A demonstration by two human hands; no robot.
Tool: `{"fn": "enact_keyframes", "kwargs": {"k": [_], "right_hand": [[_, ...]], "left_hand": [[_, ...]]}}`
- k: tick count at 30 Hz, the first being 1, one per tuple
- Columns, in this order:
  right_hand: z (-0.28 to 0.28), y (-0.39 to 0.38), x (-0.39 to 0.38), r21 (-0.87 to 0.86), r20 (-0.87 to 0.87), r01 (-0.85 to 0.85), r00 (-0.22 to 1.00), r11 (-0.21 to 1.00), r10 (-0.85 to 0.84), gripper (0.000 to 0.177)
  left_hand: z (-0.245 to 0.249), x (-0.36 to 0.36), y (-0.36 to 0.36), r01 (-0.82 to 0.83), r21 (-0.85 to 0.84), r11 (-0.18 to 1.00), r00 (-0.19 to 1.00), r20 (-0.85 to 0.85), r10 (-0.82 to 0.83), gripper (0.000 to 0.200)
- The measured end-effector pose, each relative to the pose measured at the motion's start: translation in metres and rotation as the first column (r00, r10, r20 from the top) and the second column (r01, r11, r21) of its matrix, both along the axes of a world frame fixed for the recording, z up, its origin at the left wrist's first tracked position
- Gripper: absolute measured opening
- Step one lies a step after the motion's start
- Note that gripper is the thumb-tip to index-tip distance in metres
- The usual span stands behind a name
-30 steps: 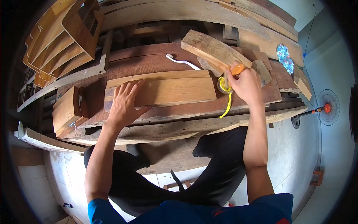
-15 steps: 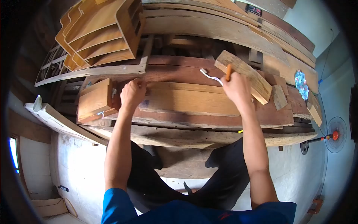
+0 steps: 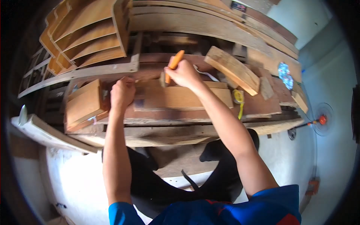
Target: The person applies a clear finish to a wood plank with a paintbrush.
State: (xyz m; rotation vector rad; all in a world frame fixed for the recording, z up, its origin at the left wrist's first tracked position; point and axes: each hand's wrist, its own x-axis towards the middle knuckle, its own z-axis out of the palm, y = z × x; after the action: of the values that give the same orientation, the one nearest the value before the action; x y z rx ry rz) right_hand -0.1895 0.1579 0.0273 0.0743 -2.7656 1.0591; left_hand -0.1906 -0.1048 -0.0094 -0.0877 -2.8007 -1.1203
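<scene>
My right hand is closed around an orange stick-like tool, held slanting over the back edge of a light wooden board. The tool's lower end is right at the board; its exact kind I cannot tell. My left hand has its fingers curled by the board's left end, what they hold being hidden. Left of it rests a wooden block-shaped piece. A white toothbrush lies behind the board, partly covered by my right hand. At the board's right end sits a yellow tape measure.
A thick wood block and a smaller offcut lie to the right, near a blue patterned packet. A tiered wooden rack stands at the back left. Long planks run along the back. A fan is far right.
My right hand has moved left with the orange tool, from beside the wood block to over the board. The tape measure now shows. My left hand stays by the board's left end.
</scene>
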Motion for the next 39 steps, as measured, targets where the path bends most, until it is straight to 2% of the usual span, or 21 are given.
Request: {"fn": "enact_keyframes", "kwargs": {"k": [1, 2, 3, 4, 5, 9, 12, 13, 17, 19, 20, 21, 23, 25, 28, 30, 33, 35, 36, 38, 39], "right_hand": [[-0.005, 0.042, 0.008, 0.020, 0.014, 0.037, 0.999, 0.999, -0.038, 0.028], [0.001, 0.082, 0.023, 0.199, -0.023, 0.134, 0.991, 0.971, -0.132, 0.029], [0.025, 0.109, 0.045, 0.250, 0.119, 0.236, 0.955, 0.939, -0.272, 0.032], [0.023, 0.148, 0.053, 0.330, 0.106, 0.262, 0.944, 0.907, -0.312, 0.035], [0.046, 0.152, 0.073, 0.409, 0.001, 0.302, 0.944, 0.861, -0.331, 0.034], [0.049, 0.132, 0.073, 0.654, 0.026, 0.221, 0.949, 0.724, -0.313, 0.030], [0.017, 0.054, 0.045, 0.473, 0.043, 0.081, 0.992, 0.877, -0.115, 0.019], [0.013, 0.020, 0.040, 0.336, -0.051, 0.077, 0.997, 0.939, -0.064, 0.021], [0.008, -0.081, 0.014, -0.015, -0.143, -0.036, 0.989, 0.999, 0.034, 0.029], [-0.003, -0.094, 0.008, -0.216, -0.248, -0.096, 0.968, 0.972, 0.041, 0.031], [-0.007, -0.085, 0.008, -0.206, -0.187, -0.035, 0.982, 0.978, -0.004, 0.031], [-0.007, -0.066, 0.010, -0.189, -0.123, 0.023, 0.991, 0.982, -0.047, 0.031], [-0.014, -0.013, 0.016, -0.193, -0.018, 0.096, 0.995, 0.976, -0.101, 0.030], [0.012, 0.058, 0.048, 0.003, 0.146, 0.287, 0.947, 0.958, -0.285, 0.028], [0.025, 0.152, 0.077, 0.342, 0.053, 0.465, 0.858, 0.816, -0.511, 0.035], [0.039, 0.160, 0.089, 0.593, -0.149, 0.453, 0.874, 0.666, -0.462, 0.038], [0.046, 0.098, 0.077, 0.500, 0.042, 0.356, 0.901, 0.790, -0.433, 0.036], [0.024, 0.035, 0.060, 0.359, 0.008, 0.229, 0.969, 0.905, -0.248, 0.032], [0.008, 0.004, 0.045, 0.348, -0.111, 0.183, 0.982, 0.919, -0.154, 0.033], [0.006, -0.055, 0.033, 0.059, -0.143, 0.083, 0.987, 0.995, -0.074, 0.029], [-0.015, -0.077, 0.021, -0.139, -0.372, 0.056, 0.922, 0.989, -0.105, 0.032]], "left_hand": [[0.000, 0.000, 0.003, -0.002, -0.052, 0.999, 1.000, -0.028, 0.000, 0.023], [-0.001, 0.000, 0.004, -0.017, -0.109, 0.994, 0.998, -0.064, 0.010, 0.024], [-0.002, 0.001, 0.005, -0.016, -0.118, 0.993, 0.995, -0.098, 0.004, 0.027], [0.001, 0.002, 0.007, -0.034, -0.150, 0.988, 0.996, -0.092, 0.020, 0.028], [0.006, 0.005, 0.009, -0.050, -0.183, 0.982, 0.996, -0.081, 0.036, 0.028], [0.026, 0.012, 0.021, -0.068, -0.234, 0.970, 0.997, -0.060, 0.055, 0.030], [0.018, 0.007, 0.020, -0.084, -0.224, 0.971, 0.995, -0.077, 0.068, 0.030], [0.016, 0.005, 0.018, -0.099, -0.220, 0.970, 0.993, -0.085, 0.082, 0.030], [-0.010, -0.011, -0.003, -0.083, -0.120, 0.989, 0.992, -0.105, 0.070, 0.037], [-0.021, -0.020, -0.008, -0.106, -0.096, 0.990, 0.985, -0.149, 0.091, 0.037], [-0.026, -0.020, -0.007, -0.116, -0.078, 0.990, 0.981, -0.164, 0.102, 0.038], [-0.016, -0.018, -0.004, -0.127, -0.019, 0.992, 0.992, 0.009, 0.127, 0.040], [-0.002, -0.009, -0.001, -0.079, -0.045, 0.996, 0.997, 0.007, 0.079, 0.041], [-0.005, -0.008, -0.001, -0.057, -0.068, 0.996, 0.998, -0.030, 0.055, 0.043], [0.004, -0.001, 0.002, -0.075, -0.113, 0.991, 0.996, -0.049, 0.070, 0.043], [0.004, 0.001, 0.002, -0.075, -0.126, 0.989, 0.997, -0.029, 0.072, 0.042], [0.016, 0.003, 0.009, -0.071, -0.150, 0.986, 0.997, 0.022, 0.075, 0.047], [0.008, -0.001, 0.008, -0.130, -0.180, 0.975, 0.989, 0.041, 0.140, 0.056], [0.002, -0.006, 0.008, -0.161, -0.193, 0.968, 0.984, 0.045, 0.172, 0.060], [-0.008, -0.012, 0.000, -0.137, -0.117, 0.984, 0.983, 0.103, 0.149, 0.068], [-0.005, -0.011, 0.000, -0.153, -0.113, 0.982, 0.983, 0.085, 0.163, 0.066]]}}
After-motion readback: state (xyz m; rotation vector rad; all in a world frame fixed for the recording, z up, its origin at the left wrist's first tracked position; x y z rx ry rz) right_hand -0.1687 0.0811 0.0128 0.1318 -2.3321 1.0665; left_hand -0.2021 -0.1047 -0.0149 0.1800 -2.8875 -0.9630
